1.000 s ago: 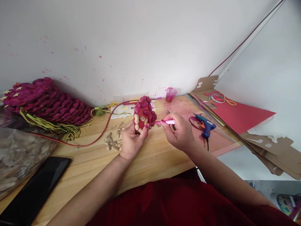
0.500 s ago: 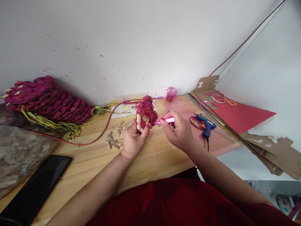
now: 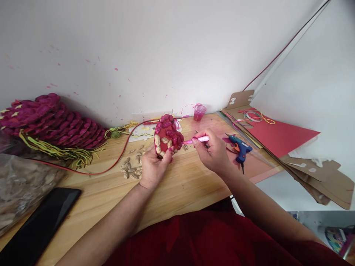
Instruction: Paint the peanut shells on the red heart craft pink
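My left hand [image 3: 151,166] grips a red, rounded plaque [image 3: 161,132] by its lower edge and tilts it up. Peanuts are stuck around the plaque; those along the top and right are magenta, while those at the lower left stay bare tan. My right hand [image 3: 213,152] pinches a slim paintbrush [image 3: 203,139] with a white, pink-stained handle. Its pink tip is at the plaque's right edge; whether it touches I cannot tell. Loose peanuts [image 3: 129,170] lie on the table beside my left hand. A clear cup [image 3: 199,113] with pink paint stands behind.
A blue glue gun [image 3: 240,147] lies right of my right hand, near red card [image 3: 283,133] and cardboard [image 3: 330,177]. At left are stacked magenta peanut pieces [image 3: 63,125] with yellow-green strings, a plastic bag [image 3: 24,188] and a black phone [image 3: 41,225]. A red cable [image 3: 119,159] crosses the table.
The plaque has turned so more of its red front faces me. The brush tip has drawn slightly away from my left thumb, up along the right edge. The whole view has shifted a little.
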